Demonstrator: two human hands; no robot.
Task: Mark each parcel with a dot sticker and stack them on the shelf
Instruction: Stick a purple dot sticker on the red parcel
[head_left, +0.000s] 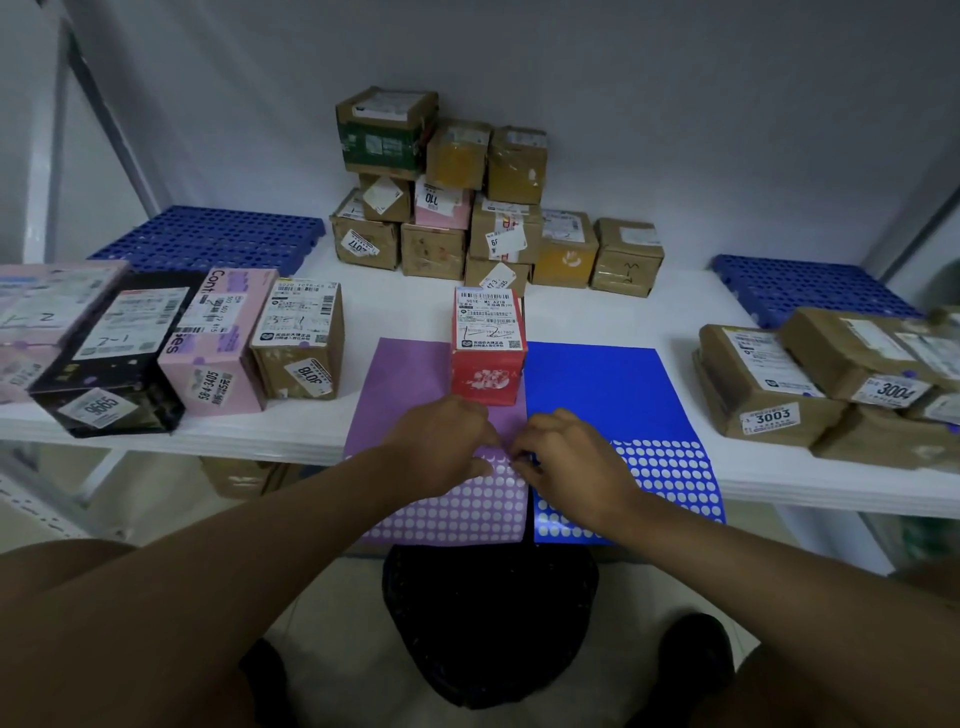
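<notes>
A red parcel (488, 345) is seen upright on the white shelf (597, 317), near its middle, its base resting on the far right part of the purple sticker sheet (410, 384). A white barcode label covers its top and upper front; a white printed pattern is noted on the lower front.

The purple sheet lies just left of the blue sticker sheet (608, 389), their long edges touching. Both sheets overhang the near shelf edge, and white rounds where dots are gone are noted on their near halves.

The left hand (441, 441) is laid on the purple sheet with fingers curled down onto it. The right hand (566, 462) is held with fingertips drawn together at the seam between the sheets; whether a dot is pinched cannot be told.

A stack of brown boxes (467, 208) stands against the far wall. A row of boxes (208, 343) is set at the left and brown parcels (810, 384) at the right, both close to the near edge. Bare shelf is observed between the red parcel and the far stack, and on either side of the sheets.
</notes>
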